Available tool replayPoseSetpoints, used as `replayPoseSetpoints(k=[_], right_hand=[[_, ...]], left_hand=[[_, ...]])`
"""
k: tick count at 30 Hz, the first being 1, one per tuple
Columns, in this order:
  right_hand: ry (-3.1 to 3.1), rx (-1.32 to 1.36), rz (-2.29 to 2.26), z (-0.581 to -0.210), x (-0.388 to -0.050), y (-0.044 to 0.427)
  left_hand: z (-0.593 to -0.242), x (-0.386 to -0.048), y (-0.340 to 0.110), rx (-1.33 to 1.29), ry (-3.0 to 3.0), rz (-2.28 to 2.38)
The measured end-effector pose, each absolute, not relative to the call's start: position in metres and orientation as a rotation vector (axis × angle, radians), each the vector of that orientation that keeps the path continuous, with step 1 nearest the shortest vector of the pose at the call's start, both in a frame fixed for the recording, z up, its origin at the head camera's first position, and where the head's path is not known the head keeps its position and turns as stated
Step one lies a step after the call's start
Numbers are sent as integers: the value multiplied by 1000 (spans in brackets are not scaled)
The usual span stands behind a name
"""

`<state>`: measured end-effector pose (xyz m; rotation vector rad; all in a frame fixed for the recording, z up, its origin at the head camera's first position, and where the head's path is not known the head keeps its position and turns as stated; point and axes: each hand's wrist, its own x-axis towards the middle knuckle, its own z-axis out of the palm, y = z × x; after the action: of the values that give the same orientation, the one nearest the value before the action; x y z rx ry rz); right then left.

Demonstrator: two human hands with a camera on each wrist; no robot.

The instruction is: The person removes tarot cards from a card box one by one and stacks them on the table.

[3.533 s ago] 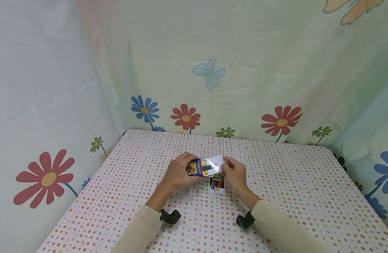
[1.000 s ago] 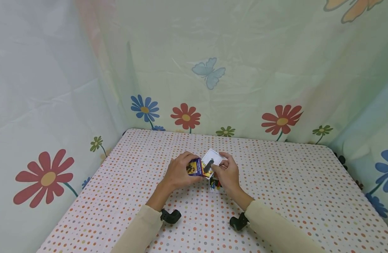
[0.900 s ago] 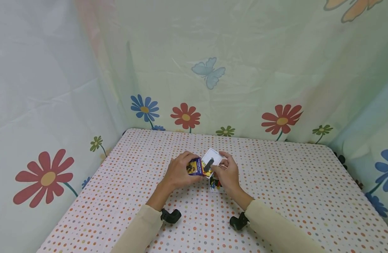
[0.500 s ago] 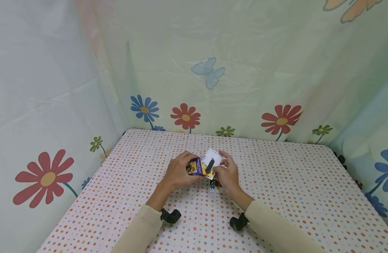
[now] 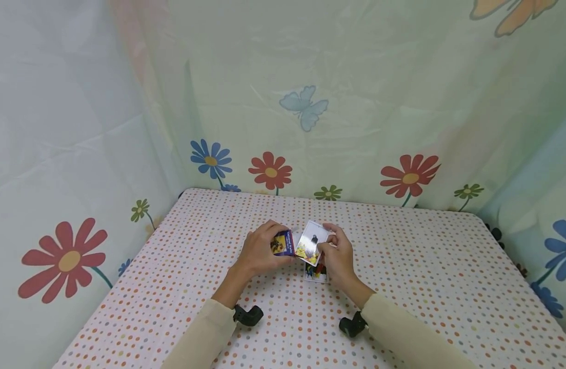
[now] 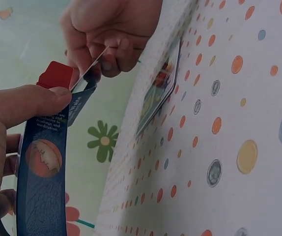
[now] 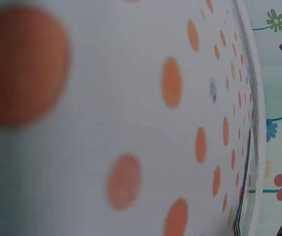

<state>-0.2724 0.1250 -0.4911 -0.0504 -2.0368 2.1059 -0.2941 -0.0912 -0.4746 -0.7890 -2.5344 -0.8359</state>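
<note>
In the head view, my left hand (image 5: 260, 251) grips a small blue and yellow tarot card box (image 5: 282, 243) by its sides. The left wrist view shows the box's blue side (image 6: 42, 201) and a raised red flap (image 6: 56, 76) at its mouth. My right hand (image 5: 340, 256) pinches a white-bordered tarot card (image 5: 307, 245) by its right edge, beside the box mouth. Whether the card's lower left corner touches the box cannot be told. Below it, another picture card (image 5: 316, 277) lies face up on the table, partly covered by the held card and hand.
A dotted cloth covers the table (image 5: 403, 277). Floral curtains (image 5: 357, 118) hang behind it and at both sides. A black camera sits on each wrist, the left one (image 5: 248, 315) and the right one (image 5: 353, 325).
Earlier the card lay lengthwise in line with the box mouth; it then turned more upright. In the last half second, card and right hand have shifted slightly right. The left hand keeps its grip.
</note>
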Motion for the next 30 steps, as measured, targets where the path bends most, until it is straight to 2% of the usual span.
replayPoseSetpoints(k=[30], right_hand=[[-2450, -181, 1745, -491, -277, 140]], left_hand=[[-473, -293, -93, -760, -2572, -844]])
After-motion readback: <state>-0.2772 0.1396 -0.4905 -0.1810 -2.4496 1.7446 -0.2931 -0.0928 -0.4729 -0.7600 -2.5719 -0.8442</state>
